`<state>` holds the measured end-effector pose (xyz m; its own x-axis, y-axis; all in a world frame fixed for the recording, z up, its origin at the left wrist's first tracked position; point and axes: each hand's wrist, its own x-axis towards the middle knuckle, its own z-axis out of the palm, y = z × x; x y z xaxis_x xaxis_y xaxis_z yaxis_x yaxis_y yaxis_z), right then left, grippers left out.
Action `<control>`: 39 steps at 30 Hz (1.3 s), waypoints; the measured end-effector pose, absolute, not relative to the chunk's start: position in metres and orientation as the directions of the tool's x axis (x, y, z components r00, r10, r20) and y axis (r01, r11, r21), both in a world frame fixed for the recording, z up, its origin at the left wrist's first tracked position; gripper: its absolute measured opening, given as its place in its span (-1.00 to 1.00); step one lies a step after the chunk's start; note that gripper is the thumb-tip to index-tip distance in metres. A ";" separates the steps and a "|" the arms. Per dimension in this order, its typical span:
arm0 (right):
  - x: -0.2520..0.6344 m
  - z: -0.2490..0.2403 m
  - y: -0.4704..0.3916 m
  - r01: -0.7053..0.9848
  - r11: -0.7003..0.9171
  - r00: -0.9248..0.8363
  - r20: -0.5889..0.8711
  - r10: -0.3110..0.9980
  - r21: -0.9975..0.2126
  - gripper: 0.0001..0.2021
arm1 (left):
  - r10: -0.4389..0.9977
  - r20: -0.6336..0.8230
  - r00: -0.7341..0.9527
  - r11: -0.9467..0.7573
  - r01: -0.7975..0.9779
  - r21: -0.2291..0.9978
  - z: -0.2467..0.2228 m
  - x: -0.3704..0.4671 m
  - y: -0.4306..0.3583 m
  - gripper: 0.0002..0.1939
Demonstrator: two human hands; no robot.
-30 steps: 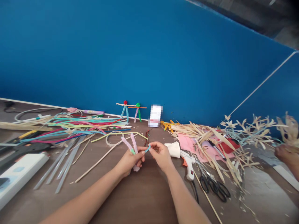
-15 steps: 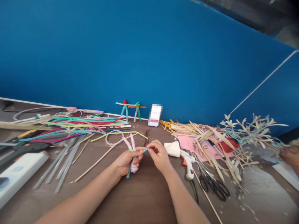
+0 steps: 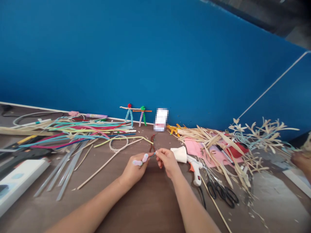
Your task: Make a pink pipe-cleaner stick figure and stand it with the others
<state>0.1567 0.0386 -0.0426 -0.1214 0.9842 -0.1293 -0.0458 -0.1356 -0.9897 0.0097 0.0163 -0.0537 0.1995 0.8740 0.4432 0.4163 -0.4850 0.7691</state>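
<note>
Left hand: My left hand (image 3: 134, 168) is closed around the pale pink fuzzy piece (image 3: 145, 158), its two ends poking up toward me; the grip should be firm at the base but not so hard that the pile flattens.
Right hand: My right hand (image 3: 167, 161) has thumb and forefinger together, pinching what shows of the blue fuzzy stem (image 3: 154, 154); most of that stem is hidden, so I cannot tell how it runs inside my left hand.
Where the work is: The pink piece and the blue stem are both held up above the desk (image 3: 150, 207), in front of me, with my two sets of fingertips just beside each other.
Handling the blue stem: Short, even turns close to the pinch would suit it; a long pull could, I judge, drag the pink ends out of line.
Steadying: The left holds while the right does the fine work; wrists low and fingertips near give better control.
Beyond my fingers: A dark red twisted strand (image 3: 152, 142) lies close by, easy to snag.
Right of me: The glue gun (image 3: 196, 170) and scissors (image 3: 222, 194) lie beyond my right forearm; my elbow should stay clear of the cord (image 3: 202, 195).
</note>
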 end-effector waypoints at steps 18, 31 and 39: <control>0.160 -0.036 0.037 -0.028 0.006 -0.245 0.012 0.969 -1.000 -0.84 | 0.861 -0.249 0.444 0.445 -0.419 0.792 -0.049 0.007 0.026 -0.85; 0.157 -0.034 0.033 -0.069 0.037 -0.246 0.053 0.968 -0.997 -0.81 | 0.869 -0.189 0.458 0.401 -0.426 0.811 -0.052 0.004 0.026 -0.83; 0.154 -0.037 0.037 -0.055 0.047 -0.034 0.049 0.998 -0.997 -0.83 | 0.992 0.125 0.031 -0.126 0.019 0.992 -0.060 0.016 0.023 -0.70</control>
